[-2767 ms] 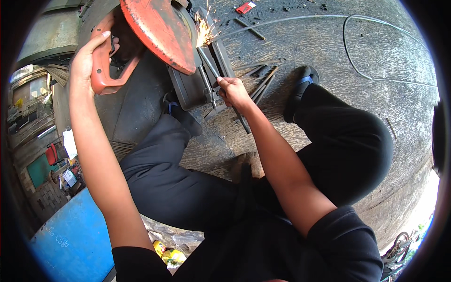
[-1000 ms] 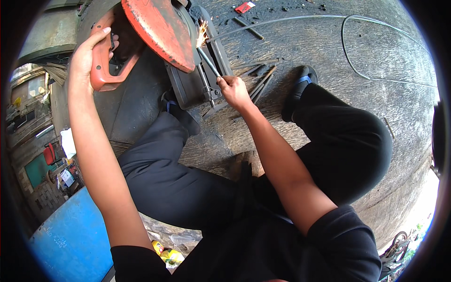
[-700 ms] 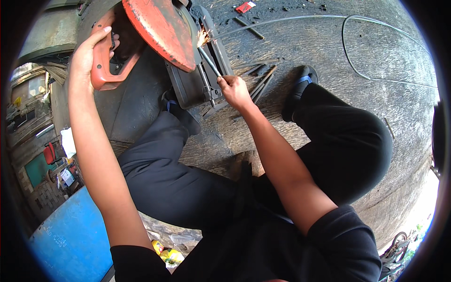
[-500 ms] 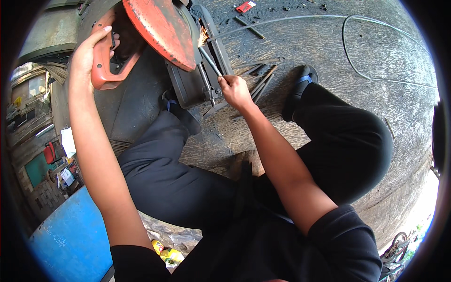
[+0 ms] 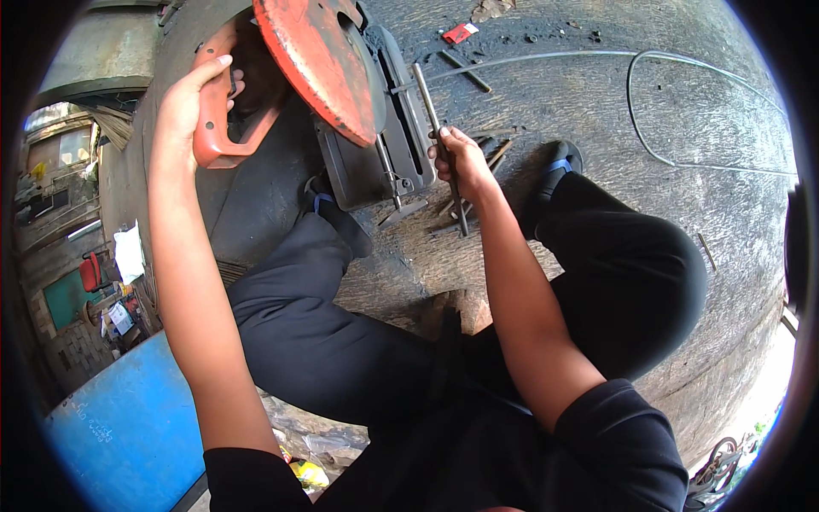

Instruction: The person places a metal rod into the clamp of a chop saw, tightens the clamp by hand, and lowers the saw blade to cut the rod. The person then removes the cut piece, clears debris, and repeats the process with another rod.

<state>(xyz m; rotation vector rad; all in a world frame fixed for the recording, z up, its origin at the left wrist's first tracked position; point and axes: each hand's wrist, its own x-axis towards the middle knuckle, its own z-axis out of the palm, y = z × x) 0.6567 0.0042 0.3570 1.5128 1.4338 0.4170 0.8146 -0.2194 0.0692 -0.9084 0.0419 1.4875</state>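
Observation:
An orange cut-off saw guard (image 5: pixel 311 72), worn and blackened in places, stands over a dark metal base (image 5: pixel 345 175) at the top centre. My left hand (image 5: pixel 183 107) is wrapped round the saw's orange loop handle (image 5: pixel 207 132), thumb lying on top. Just right of the base, my right hand (image 5: pixel 465 164) grips a short metal rod (image 5: pixel 424 96), pointing away from me and apart from the disc. Beside it, the saw's clamp screw (image 5: pixel 388 175) ends in a T-shaped bar. A long thin rod (image 5: pixel 529 58) runs from the saw to the right.
Several dark cut rods (image 5: pixel 499 155) lie between the saw and my right shoe (image 5: pixel 559 166). Another short piece (image 5: pixel 466 71) and a red packet (image 5: pixel 460 33) lie farther off among black grit. A blue panel (image 5: pixel 128 418) is at lower left.
Sparks at the disc have stopped. My right hand has drawn the short rod away from the saw to the right and turned it. My left hand keeps its hold on the handle.

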